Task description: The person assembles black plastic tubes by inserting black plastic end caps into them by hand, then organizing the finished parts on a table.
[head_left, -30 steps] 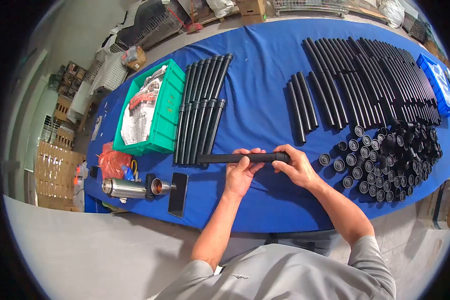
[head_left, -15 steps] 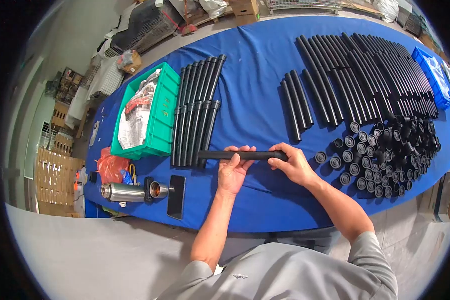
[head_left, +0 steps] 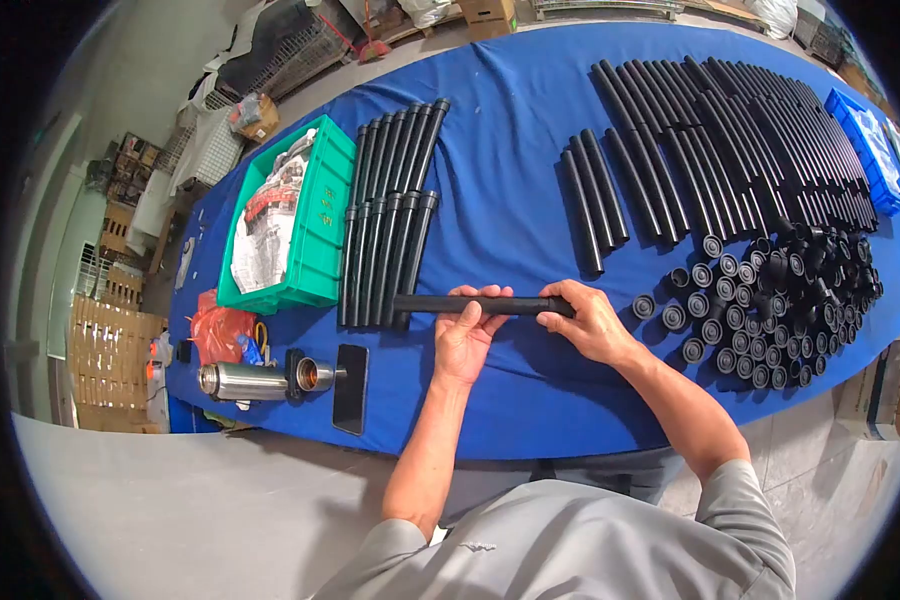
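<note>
A black tube (head_left: 430,304) lies level across both hands above the blue cloth. My left hand (head_left: 467,335) is palm up, its fingers under the middle of the tube and its thumb on the near side. At the tube's right end, my right hand (head_left: 582,318) is closed round a wider black cap (head_left: 552,306). Left of the held tube, capped black tubes (head_left: 382,255) lie in two rows. To the right are loose round black caps (head_left: 735,315) in a heap, with rows of plain black tubes (head_left: 660,150) behind them.
A green crate (head_left: 320,225) with newspaper inside stands at the left. Near it are a red plastic bag (head_left: 218,328), a steel flask (head_left: 245,382), an open cup (head_left: 315,375) and a phone (head_left: 350,390). A blue basket (head_left: 875,165) is at the far right.
The view has shifted slightly, so the table's contents appear a little higher. Both hands keep nearly the same hold on the tube and its cap.
</note>
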Motion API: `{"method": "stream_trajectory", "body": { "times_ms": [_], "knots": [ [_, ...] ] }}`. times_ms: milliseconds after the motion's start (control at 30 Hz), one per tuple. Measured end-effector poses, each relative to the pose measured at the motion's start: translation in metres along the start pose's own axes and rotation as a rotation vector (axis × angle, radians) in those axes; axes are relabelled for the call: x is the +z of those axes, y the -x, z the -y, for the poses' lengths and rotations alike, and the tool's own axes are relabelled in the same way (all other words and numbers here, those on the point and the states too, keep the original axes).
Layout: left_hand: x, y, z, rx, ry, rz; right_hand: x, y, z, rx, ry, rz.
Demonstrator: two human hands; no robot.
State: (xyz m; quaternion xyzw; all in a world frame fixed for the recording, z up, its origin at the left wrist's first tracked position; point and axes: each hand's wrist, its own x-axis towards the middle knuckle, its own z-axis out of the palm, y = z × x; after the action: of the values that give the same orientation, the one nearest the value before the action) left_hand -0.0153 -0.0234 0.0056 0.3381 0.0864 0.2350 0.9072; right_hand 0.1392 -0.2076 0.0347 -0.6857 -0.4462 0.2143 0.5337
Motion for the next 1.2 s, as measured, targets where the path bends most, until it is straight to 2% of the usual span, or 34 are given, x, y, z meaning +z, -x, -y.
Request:
{"method": "stream_trajectory", "body": {
  "times_ms": [100,200,300,333,433,667,833,933,1033,1133,1200],
  "knots": [
    [0.005,0.000,-0.001,0.001,0.006,-0.029,0.000,0.000,-0.001,0.024,0.025,0.004],
    [0.007,0.001,0.000,0.004,0.025,-0.061,0.007,0.002,-0.003,0.074,-0.147,-0.090],
    [0.001,-0.001,-0.001,0.005,0.072,-0.027,0.005,-0.001,-0.001,0.132,-0.317,0.003],
    [0.002,-0.001,0.000,0.009,0.073,-0.030,0.000,-0.001,0.004,0.297,-0.449,0.108],
    [0.004,0.000,-0.002,-0.016,0.069,-0.041,0.000,0.000,0.010,0.341,-0.497,0.114],
    [-0.001,0.000,0.000,-0.019,0.050,-0.004,-0.001,0.000,0.006,0.260,-0.446,0.132],
    [0.006,0.000,0.000,-0.017,0.019,-0.057,0.004,0.001,0.001,0.266,-0.524,0.093],
    [0.009,-0.002,0.002,-0.001,-0.016,-0.071,0.003,-0.002,-0.002,-0.027,0.020,0.002],
    [0.006,0.000,0.002,0.001,-0.008,-0.061,0.002,0.001,0.011,-0.124,0.104,-0.037],
    [0.004,0.001,0.002,-0.016,0.004,-0.040,0.005,0.001,0.008,0.194,-0.235,0.066],
    [0.004,-0.001,0.001,-0.022,0.009,-0.026,0.008,0.004,0.008,0.270,-0.347,0.059]
  ]
}}
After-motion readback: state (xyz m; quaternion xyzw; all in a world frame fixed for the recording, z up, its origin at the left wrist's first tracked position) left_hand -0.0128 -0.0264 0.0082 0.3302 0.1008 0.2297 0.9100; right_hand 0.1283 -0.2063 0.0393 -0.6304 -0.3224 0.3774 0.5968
